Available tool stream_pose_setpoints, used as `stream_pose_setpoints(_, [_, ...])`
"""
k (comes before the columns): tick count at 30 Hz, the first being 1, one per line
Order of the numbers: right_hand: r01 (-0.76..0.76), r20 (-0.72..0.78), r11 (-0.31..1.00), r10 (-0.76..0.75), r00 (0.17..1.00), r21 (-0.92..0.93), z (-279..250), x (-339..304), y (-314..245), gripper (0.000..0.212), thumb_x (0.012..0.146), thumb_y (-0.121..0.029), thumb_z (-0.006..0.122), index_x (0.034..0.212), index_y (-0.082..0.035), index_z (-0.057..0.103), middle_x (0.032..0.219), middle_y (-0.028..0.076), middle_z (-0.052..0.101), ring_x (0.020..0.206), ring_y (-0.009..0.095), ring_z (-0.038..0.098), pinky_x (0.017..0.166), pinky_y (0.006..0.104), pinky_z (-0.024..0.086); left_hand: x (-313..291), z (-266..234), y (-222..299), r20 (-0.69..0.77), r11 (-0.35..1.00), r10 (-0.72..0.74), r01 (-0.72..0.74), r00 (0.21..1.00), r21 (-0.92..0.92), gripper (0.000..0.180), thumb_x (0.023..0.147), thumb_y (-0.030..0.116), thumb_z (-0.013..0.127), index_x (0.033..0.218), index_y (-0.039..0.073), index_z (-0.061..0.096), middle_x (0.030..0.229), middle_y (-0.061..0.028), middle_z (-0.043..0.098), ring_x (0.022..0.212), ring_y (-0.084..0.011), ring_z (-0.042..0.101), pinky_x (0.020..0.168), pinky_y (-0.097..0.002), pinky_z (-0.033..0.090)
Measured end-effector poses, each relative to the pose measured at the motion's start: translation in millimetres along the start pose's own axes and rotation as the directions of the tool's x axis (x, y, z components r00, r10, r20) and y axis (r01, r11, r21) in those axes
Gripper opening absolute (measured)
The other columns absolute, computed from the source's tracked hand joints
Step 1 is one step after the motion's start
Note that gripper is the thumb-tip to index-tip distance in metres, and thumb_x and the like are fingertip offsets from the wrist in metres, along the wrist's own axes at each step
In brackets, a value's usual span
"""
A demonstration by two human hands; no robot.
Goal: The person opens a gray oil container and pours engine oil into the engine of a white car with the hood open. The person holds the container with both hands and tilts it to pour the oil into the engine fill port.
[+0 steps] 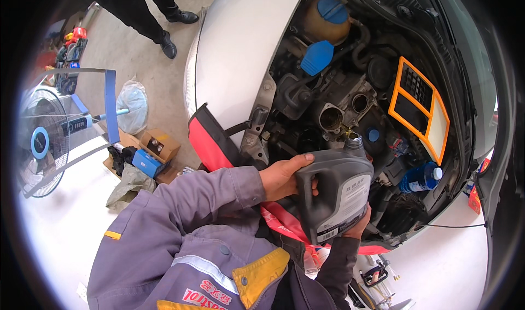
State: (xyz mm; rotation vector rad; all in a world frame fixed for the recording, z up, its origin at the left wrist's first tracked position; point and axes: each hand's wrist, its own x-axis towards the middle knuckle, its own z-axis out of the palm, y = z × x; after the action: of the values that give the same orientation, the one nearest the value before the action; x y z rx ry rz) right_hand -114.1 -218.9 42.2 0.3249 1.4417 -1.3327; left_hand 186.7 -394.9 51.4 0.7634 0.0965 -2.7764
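Note:
Over the engine bay I hold a dark grey oil jug (342,187), tilted with its neck toward the engine (342,86). My left hand (284,177) is closed round its handle, thumb on top. Against the jug's lower end rests my right hand (360,227), partly hidden behind it. Golden oil shows at the uncapped mouth, near a round engine opening (330,117); whether it runs into that opening I cannot tell. A second round opening (360,103) sits just beyond.
An orange-framed air filter (420,105) and a bottle of blue liquid (420,179) lie at the bay's right side. A red and black fender cover (210,140) hangs over the white car's edge. At left stand a fan (44,140) and cardboard boxes (158,145); another person's legs (145,6) are beyond.

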Motion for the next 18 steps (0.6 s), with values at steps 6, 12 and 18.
stream_pose_setpoints(6, [-0.019,0.005,1.0,0.018,1.0,0.021,3.4,-1.8,0.0,0.057,0.098,-0.045,0.038,0.131,-0.003,0.057,0.128,0.012,0.063,0.113,0.031,0.062,0.098,0.0421,0.047,-2.8,2.2,2.3,0.003,1.0,0.004,-0.004,1.0,0.013,0.053,0.098,0.052,0.051,0.123,0.005,0.057,0.097,-0.0111,0.062,0.098,-0.0284,0.062,0.095,-0.0464,0.046])
stream_pose_setpoints(12, [-0.005,0.007,1.0,0.005,1.0,0.01,7.3,-2.6,0.3,0.057,0.098,-0.045,0.038,0.131,-0.002,0.057,0.128,0.013,0.063,0.113,0.031,0.062,0.098,0.0421,0.047,-3.4,2.6,3.6,-0.001,1.0,0.003,-0.003,1.0,0.007,0.053,0.098,0.052,0.051,0.123,0.006,0.057,0.097,-0.011,0.062,0.098,-0.029,0.062,0.095,-0.0467,0.046])
stream_pose_setpoints(18, [-0.013,-0.004,1.0,0.013,1.0,0.024,3.9,0.4,0.0,0.056,0.098,-0.044,0.038,0.131,-0.002,0.057,0.128,0.013,0.063,0.113,0.031,0.062,0.099,0.0424,0.047,-2.2,-1.0,1.8,0.007,1.0,0.006,-0.006,1.0,0.005,0.053,0.098,0.052,0.05,0.122,0.006,0.056,0.097,-0.0113,0.062,0.098,-0.0293,0.061,0.096,-0.047,0.046])
